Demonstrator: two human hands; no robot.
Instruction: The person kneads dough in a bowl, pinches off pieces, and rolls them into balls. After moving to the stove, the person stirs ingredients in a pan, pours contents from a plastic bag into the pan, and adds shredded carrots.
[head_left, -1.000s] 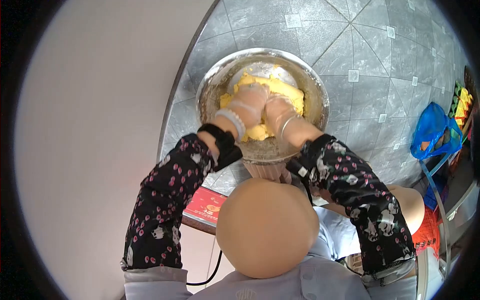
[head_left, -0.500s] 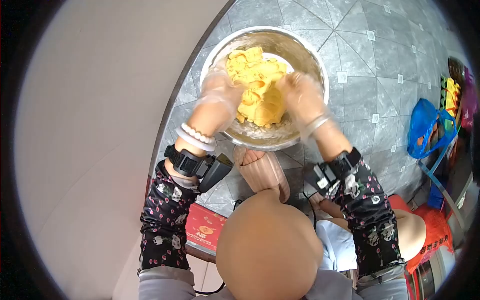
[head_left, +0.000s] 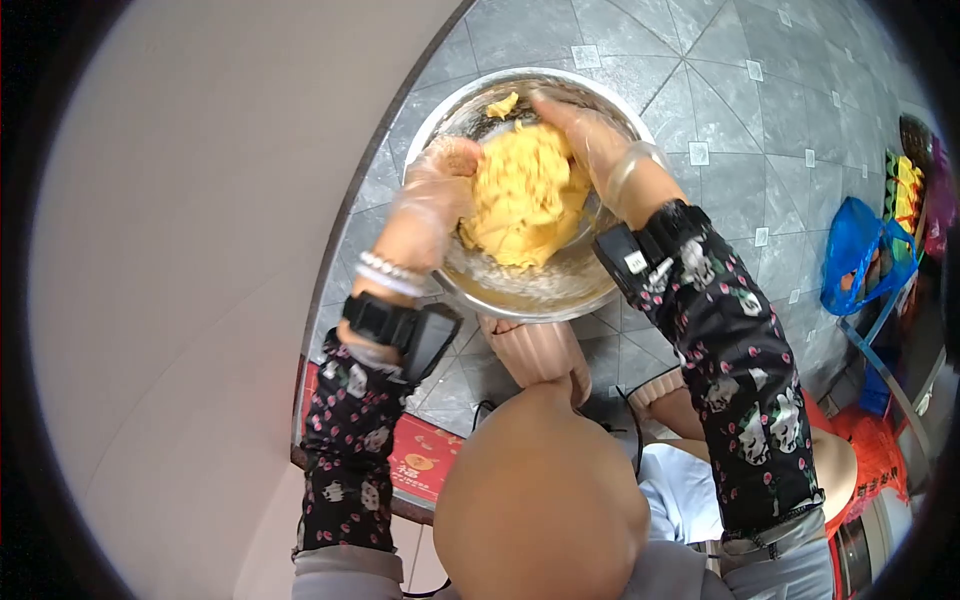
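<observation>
A lump of yellow dough (head_left: 522, 195) with a rough, torn surface sits in a round metal bowl (head_left: 520, 308); a small loose piece (head_left: 502, 106) clings near the far wall. My left hand (head_left: 440, 180), in a clear plastic glove, curls against the dough's left edge, its fingertips partly hidden. My right hand (head_left: 592, 140), gloved the same way, reaches over the far right side with fingers stretched along the dough. The undersides of both hands are out of sight.
Grey floor tiles (head_left: 740, 110) surround the bowl, with a pale wall or panel (head_left: 200, 250) on the left. A foot in a pink slipper (head_left: 535, 350) is close below the bowl. At right hangs a blue plastic bag (head_left: 850, 280); a red mat (head_left: 415, 455) lies lower left.
The dough has been gathered into a more compact lump, leaving a small piece apart. My right hand has shifted to the far side and its fingers have straightened. The bowl sits slightly lower in view.
</observation>
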